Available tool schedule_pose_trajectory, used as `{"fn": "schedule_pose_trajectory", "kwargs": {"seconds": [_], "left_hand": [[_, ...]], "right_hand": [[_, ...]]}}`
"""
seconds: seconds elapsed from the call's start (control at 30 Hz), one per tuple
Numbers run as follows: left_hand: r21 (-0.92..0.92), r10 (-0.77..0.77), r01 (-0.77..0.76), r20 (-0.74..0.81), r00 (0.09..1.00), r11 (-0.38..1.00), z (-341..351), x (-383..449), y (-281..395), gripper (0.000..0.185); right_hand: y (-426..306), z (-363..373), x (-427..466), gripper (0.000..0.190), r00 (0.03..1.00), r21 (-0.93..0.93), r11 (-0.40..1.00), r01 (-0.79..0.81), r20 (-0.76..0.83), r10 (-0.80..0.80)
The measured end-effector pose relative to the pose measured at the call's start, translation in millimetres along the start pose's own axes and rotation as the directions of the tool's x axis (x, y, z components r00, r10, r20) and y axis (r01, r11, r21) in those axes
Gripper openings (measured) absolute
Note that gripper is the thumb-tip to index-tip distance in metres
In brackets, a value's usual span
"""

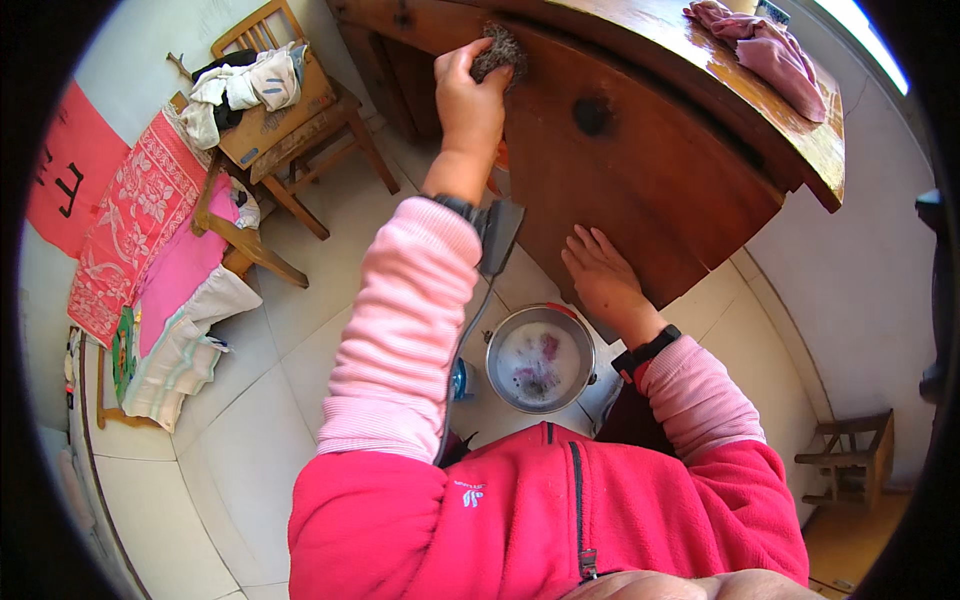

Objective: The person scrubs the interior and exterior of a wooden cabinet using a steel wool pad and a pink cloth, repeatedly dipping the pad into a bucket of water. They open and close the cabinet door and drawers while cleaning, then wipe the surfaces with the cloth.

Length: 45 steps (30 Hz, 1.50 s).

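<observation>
My left hand (471, 105) reaches up and grips a grey steel-wool scouring pad (501, 56). The pad touches the upper front of a brown wooden cabinet (637, 195), near its top edge. Lower down on the same wooden front, my right hand (606, 281) rests with fingers spread and holds nothing. To the right of the pad, the cabinet front bears a dark round spot (592, 115), perhaps a knob or a hole. On the floor below my hands stands a metal pail (491, 352) of whitish, foamy liquid with pinkish-purple patches in it.
A pink cloth (780, 56) lies on the cabinet top. At the left, a wooden chair (352, 112) carries a cardboard box (277, 124) with clothes on it. Draped textiles (180, 277) hang beside it. A small wooden stool (855, 457) stands at the right wall.
</observation>
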<state>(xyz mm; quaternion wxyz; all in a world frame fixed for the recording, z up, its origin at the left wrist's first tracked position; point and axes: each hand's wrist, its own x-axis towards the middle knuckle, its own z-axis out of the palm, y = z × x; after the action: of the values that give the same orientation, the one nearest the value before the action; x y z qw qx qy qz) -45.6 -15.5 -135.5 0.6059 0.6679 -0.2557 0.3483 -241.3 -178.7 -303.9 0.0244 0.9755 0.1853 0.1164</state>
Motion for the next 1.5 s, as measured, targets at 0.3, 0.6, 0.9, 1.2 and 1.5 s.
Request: {"fn": "schedule_pose_trajectory", "kwargs": {"seconds": [0.3, 0.6, 0.9, 1.2, 1.5], "left_hand": [[0.070, 0.285, -0.318, 0.297, 0.911, 0.945, -6, -29, 42, 0.030], [0.277, 0.369, -0.556, 0.512, 0.775, 0.784, 6, -24, 111, 0.027], [0.420, 0.446, -0.681, 0.531, 0.721, 0.600, 12, -66, 116, 0.019], [0.234, 0.281, -0.379, 0.363, 0.888, 0.895, -3, -104, 93, 0.036], [0.061, 0.287, -0.315, 0.273, 0.918, 0.947, 36, -107, 141, 0.041]], "right_hand": [[-2, 1, 0, 0.044, 1.000, -0.004, 1.000, -0.008, -0.021, 0.008], [-1, 2, 4, 0.042, 0.999, 0.030, 0.999, -0.022, -0.028, 0.023], [4, 11, 1, 0.038, 0.988, 0.060, 0.998, 0.026, -0.152, -0.016], [3, 2, -10, 0.043, 0.996, 0.076, 0.997, 0.028, -0.084, -0.021], [8, 15, -16, 0.036, 0.969, 0.142, 0.987, 0.078, -0.242, -0.042]]}}
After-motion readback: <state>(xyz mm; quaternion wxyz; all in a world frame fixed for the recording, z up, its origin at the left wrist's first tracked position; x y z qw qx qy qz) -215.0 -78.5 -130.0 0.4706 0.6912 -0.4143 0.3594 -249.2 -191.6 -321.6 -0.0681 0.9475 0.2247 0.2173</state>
